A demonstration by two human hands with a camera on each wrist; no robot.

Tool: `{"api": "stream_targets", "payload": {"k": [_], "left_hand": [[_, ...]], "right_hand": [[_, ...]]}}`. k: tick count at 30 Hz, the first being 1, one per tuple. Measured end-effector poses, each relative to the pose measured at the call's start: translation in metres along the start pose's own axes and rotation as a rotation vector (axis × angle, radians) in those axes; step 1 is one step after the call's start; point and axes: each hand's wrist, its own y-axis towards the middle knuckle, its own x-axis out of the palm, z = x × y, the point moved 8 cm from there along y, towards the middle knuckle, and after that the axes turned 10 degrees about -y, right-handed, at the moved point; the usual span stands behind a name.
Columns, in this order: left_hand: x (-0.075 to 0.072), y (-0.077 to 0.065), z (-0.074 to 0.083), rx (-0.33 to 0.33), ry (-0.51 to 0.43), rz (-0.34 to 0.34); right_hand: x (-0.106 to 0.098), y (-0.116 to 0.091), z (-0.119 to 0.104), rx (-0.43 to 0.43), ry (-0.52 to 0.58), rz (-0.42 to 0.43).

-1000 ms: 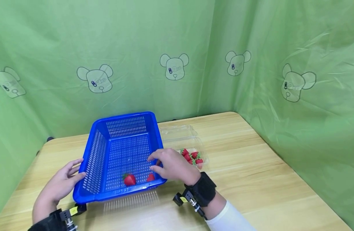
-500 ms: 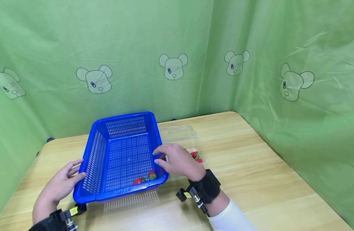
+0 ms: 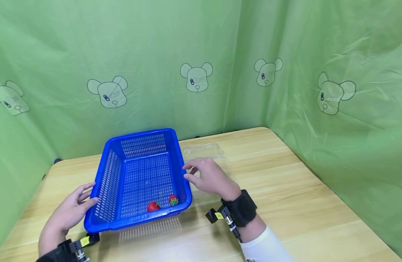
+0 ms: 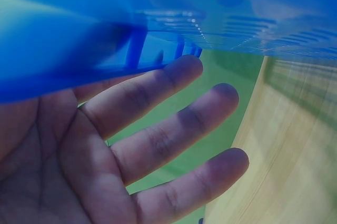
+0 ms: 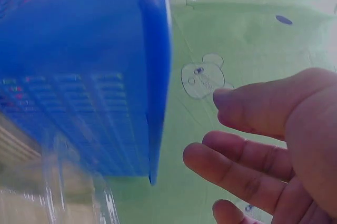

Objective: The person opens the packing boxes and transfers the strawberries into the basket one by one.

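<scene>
A blue plastic basket [image 3: 146,174] with slotted walls stands on the table, two red strawberries lying in its near right corner. The left strawberry [image 3: 153,206] sits a little apart from the right strawberry [image 3: 173,201], whose green leaves face the near side. At the left rim, my left hand [image 3: 71,209] holds the basket, thumb on the rim and fingers beneath it; several fingers stretch out under the rim in the left wrist view. My right hand [image 3: 211,177] hovers just outside the right rim, fingers loosely bent and nothing between them.
A clear plastic clamshell box [image 3: 204,150] with its lid up stands right of the basket, largely hidden behind my right hand. The wooden table [image 3: 279,196] is bordered by a green curtain [image 3: 161,43] at the back and sides.
My right hand has drawn out of the basket, moving right and away past the rim. The left strawberry has rolled right, then slightly back; the other has turned. My left hand stays put.
</scene>
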Motion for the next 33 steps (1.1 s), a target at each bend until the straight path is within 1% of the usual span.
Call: {"api": "stream_targets", "payload": {"k": [6,12,15,23,33], "left_hand": [[0.0,-0.001,0.0,0.005,-0.001,-0.005],[-0.002,-0.001,0.002,0.01,-0.003,0.0],[-0.001,-0.001,0.003,0.004,0.002,-0.002],[0.001,-0.002,0.003,-0.006,-0.001,-0.007],[0.0,-0.002,0.003,0.003,0.015,0.0]], "right_hand": [[-0.006,-0.002,0.023,0.084,0.002,0.019],[-0.009,-0.001,0.044,0.129,0.009,0.036],[-0.008,-0.001,0.052,0.157,0.015,0.026],[-0.003,-0.004,0.068,0.222,0.018,-0.01],[0.004,-0.005,0.08,0.249,0.002,-0.018]]}}
